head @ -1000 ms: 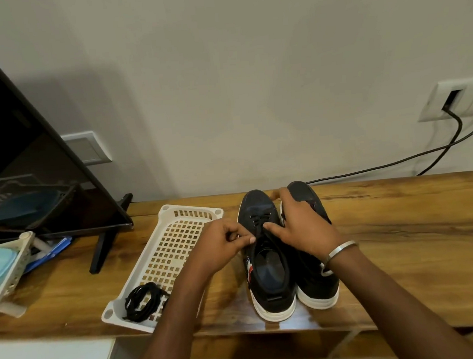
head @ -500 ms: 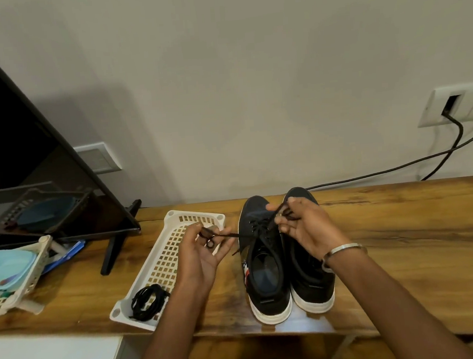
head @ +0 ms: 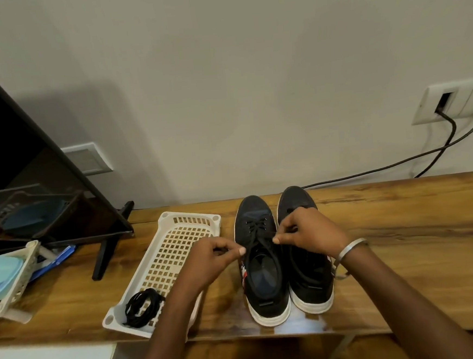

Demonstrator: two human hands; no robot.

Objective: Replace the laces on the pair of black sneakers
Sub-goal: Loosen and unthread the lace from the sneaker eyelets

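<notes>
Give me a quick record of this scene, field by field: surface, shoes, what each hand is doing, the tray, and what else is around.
surface: wooden table
shoes: pair of black sneakers, left sneaker and right sneaker, side by side, toes toward the wall
left hand: pinches a lace end beside the left sneaker
right hand: pinches the other lace end over the sneakers
tray: white perforated tray, left of the sneakers
in tray: coiled black laces at its near end
around: TV at left; wall socket with cables
</notes>
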